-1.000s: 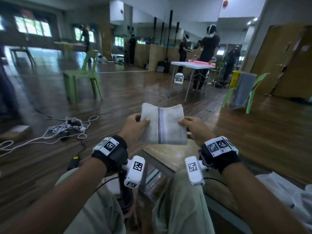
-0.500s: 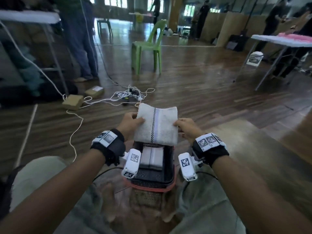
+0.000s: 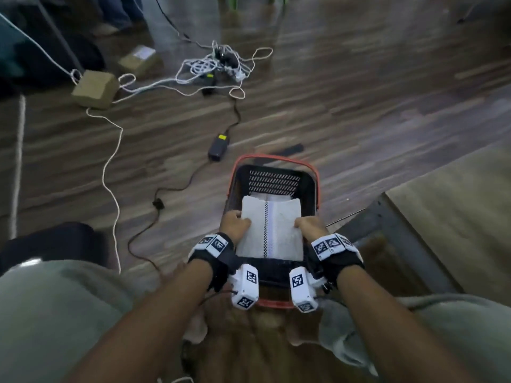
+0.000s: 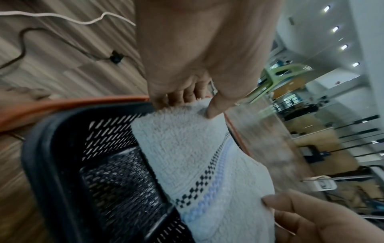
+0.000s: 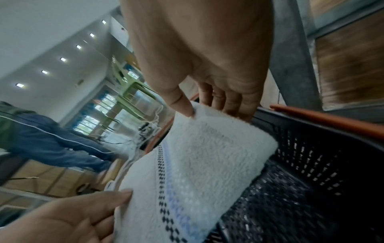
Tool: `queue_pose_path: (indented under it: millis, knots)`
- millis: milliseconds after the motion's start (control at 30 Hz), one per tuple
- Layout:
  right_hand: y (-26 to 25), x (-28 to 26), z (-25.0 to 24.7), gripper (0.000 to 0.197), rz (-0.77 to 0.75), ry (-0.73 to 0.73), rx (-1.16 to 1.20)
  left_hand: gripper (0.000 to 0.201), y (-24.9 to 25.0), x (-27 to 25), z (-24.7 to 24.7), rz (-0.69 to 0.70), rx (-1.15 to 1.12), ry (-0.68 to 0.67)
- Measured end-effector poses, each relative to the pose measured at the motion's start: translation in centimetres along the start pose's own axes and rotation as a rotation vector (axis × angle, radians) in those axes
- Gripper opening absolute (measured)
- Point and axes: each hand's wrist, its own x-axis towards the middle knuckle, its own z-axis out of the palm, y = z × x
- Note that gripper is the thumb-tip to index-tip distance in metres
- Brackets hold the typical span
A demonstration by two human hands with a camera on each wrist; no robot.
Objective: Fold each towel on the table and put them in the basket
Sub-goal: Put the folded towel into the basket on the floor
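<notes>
the wooden floor [image 3: 359, 111] carries everything, and on it, right in front of the person's knees, stands the black slotted basket [image 3: 272, 179] with its orange handle, the landmark here; beside the basket on its right runs the edge of the table [image 3: 456, 205], and beyond its far end lies a tangle of white cables [image 3: 213, 69]. just above the basket's mouth hangs the folded white towel [image 3: 269, 230], checked stripe running lengthwise, held flat so it should go in without unfolding. under it, inside the basket, another folded towel [image 3: 272, 197] peeks out at the far wall. the left hand [image 3: 235, 226] pinches the towel's left edge, thumb on top and fingers beneath, and the right hand [image 3: 311, 227] pinches the opposite edge likewise, probably to keep the fold square
</notes>
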Motion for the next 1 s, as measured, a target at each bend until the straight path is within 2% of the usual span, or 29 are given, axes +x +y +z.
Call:
queue_pose_path:
  millis: [200,300,433,733,867,1000]
  knots:
    - [1.5,10.1,2.4,0.018,0.105,-0.009,-0.019,0.029,-2.4,9.6,4.6,-0.087,0.038,0.041]
    - [1.0,14.1,3.8,0.017,0.093,0.034,0.037,0.034,-2.9,14.2,6.0,-0.109,-0.005,0.101]
    - [0.5,18.1,5.0,0.016,0.069,0.099,0.039,0.033,-3.6,18.6,7.7,-0.122,-0.017,0.118]
    - [2.0,20.9,7.4,0.007,0.049,0.179,0.065,0.033,-6.5,20.8,8.6,-0.124,0.013,0.125]
    - [2.1,20.9,7.4,0.01,0.047,0.197,0.125,0.034,-6.4,20.4,8.7,-0.109,-0.058,0.159]
    - [2.4,20.6,7.6,0.015,0.058,0.181,0.169,0.033,-6.6,20.0,8.6,-0.1,-0.026,0.153]
